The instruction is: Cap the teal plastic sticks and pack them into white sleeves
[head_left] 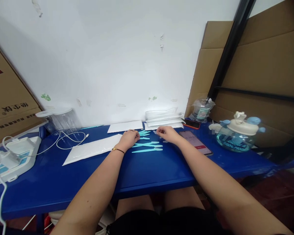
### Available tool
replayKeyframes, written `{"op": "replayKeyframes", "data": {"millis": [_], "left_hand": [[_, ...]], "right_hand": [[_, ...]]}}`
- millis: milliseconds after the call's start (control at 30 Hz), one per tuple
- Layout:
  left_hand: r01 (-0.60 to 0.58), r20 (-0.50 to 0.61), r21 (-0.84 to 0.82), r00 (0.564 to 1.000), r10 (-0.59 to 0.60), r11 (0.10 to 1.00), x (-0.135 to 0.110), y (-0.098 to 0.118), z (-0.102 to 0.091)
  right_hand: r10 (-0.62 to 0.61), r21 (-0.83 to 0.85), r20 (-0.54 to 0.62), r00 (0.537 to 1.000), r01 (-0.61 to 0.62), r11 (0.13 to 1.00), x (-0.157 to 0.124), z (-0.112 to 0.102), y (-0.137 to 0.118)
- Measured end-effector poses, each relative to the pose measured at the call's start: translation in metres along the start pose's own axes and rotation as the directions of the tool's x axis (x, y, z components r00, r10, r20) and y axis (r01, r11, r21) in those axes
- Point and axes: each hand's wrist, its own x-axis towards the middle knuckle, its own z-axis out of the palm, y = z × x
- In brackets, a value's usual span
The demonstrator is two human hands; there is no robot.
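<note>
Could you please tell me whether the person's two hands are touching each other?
Apart: the head view shows bare blue table and teal sticks between the left hand and right hand.

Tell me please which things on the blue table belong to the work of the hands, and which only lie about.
In the work: left hand, right hand, teal sticks between them, probably the white sheets beside.
Lying about: lit phone, red phone, water bottle, clear jar, white cable, white device, plastic cup.
</note>
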Motion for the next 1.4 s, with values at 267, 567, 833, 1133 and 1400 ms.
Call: {"op": "replayKeyframes", "data": {"millis": [267, 567, 833, 1133, 1400], "left_hand": [[0.012, -0.002, -0.162, 1.000, -0.012, 0.987, 0.000, 0.007, -0.005], [-0.006, 0.003, -0.186, 1.000, 0.007, 0.982, -0.001, 0.010, -0.007], [0.012, -0.008, -0.230, 1.000, -0.014, 0.973, 0.000, 0.006, -0.007], [-0.011, 0.094, -0.388, 0.994, 0.051, 0.922, -0.002, 0.015, -0.001], [0.024, -0.031, -0.102, 0.999, -0.027, 0.994, -0.002, 0.004, -0.004]], "right_hand": [[0.061, 0.289, 0.048, 0.997, -0.073, 0.955, 0.001, 0.001, 0.007], [0.023, 0.307, 0.071, 0.997, -0.044, 0.951, 0.001, 0.003, 0.006], [0.020, 0.307, 0.051, 0.998, -0.034, 0.951, 0.001, 0.000, 0.004], [-0.049, 0.334, 0.183, 0.982, -0.015, 0.943, -0.004, 0.002, -0.011], [0.005, 0.142, 0.109, 0.994, -0.021, 0.990, -0.009, -0.035, 0.003]]}}
